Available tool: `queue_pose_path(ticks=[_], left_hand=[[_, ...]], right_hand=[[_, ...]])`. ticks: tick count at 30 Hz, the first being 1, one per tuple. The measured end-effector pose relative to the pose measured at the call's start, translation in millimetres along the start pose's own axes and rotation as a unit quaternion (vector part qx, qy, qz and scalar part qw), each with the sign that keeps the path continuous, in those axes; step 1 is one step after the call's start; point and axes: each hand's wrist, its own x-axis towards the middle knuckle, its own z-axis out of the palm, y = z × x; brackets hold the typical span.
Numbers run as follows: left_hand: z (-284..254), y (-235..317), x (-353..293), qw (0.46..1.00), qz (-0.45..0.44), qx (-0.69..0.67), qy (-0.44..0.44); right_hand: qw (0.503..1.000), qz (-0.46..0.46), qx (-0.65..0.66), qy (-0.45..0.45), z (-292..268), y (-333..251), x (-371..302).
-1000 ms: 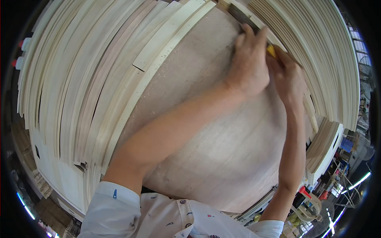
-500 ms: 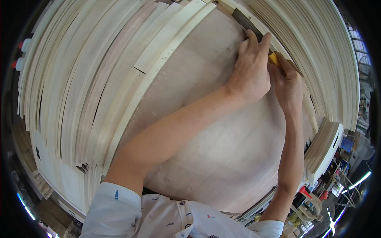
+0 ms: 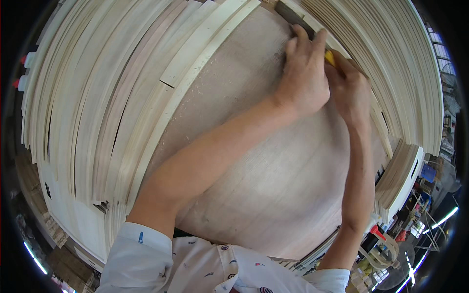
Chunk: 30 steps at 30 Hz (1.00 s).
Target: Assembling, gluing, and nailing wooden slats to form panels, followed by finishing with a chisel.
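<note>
My left hand (image 3: 304, 80) reaches to the far right of the board, its fingers bent over a long, dark flat bar (image 3: 288, 14). Just to its right, my right hand (image 3: 349, 90) is closed around a small yellow piece (image 3: 330, 58) in line with the bar. This may be the bar's handle; the fingers hide where the two meet, and the kind of tool is unclear. The bar lies along a pale wooden strip (image 3: 320, 27). Beneath both forearms spreads a large, smooth brownish board (image 3: 259, 180).
Long pale wooden slats (image 3: 93, 112) lie closely side by side on the left. More slats (image 3: 391, 73) are stacked at the right, with a shorter stack (image 3: 398, 178) nearer me. White bottles with red caps (image 3: 22, 83) stand beyond the left edge. Cluttered shop items fill the lower right.
Both hands have shifted slightly away from me and to the left, the bar and yellow piece moving with them. The whole view has also shifted a little. The hold looks the same.
</note>
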Motion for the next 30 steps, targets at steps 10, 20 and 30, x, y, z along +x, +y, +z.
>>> queue_pose_path(ticks=[10, 20, 30], left_hand=[[5.0, 7.5, -2.1, 1.000, 0.001, -0.005, -0.029], [8.3, 8.8, 3.8, 1.000, -0.004, 0.005, -0.014], [4.7, 3.6, 10.6, 0.999, -0.028, -0.003, 0.021]], right_hand=[[0.998, 0.032, 0.051, -0.014, -8.4, 15.1, 0.6], [0.998, 0.014, 0.055, -0.016, -10.0, 14.0, 11.6], [0.999, -0.035, -0.006, 0.000, -4.1, 0.4, 16.3]])
